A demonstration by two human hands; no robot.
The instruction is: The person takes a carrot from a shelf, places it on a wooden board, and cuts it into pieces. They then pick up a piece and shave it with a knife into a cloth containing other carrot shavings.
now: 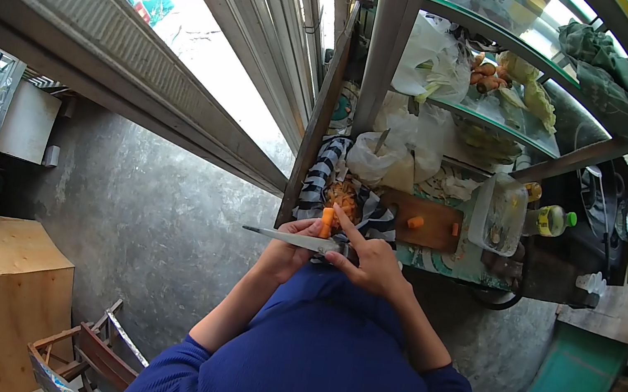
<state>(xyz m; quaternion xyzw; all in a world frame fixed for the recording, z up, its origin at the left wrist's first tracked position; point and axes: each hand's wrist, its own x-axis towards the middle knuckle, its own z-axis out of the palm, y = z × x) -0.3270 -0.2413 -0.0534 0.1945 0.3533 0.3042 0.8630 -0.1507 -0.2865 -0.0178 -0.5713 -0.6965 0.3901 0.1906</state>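
A short piece of carrot (327, 222) stands upright in the fingers of my left hand (290, 244), which are closed on it. My right hand (371, 263) grips a knife (294, 239) by its handle; the blade points left across the front of my left hand. The index finger of my right hand reaches toward the carrot's top. Just beyond both hands, orange peelings (343, 197) lie on a black-and-white striped plastic bag (320, 174). To the right is a wooden cutting board (435, 236) bearing a carrot chunk (415, 222) and a smaller orange piece (455, 229).
A clear plastic container (499, 216) and a green-capped bottle (551, 221) stand right of the board. Behind are plastic bags (375, 156) and glass shelves (502, 128) with vegetables. A metal post (390, 50) rises at the table's left. A folding chair (97, 351) is behind me.
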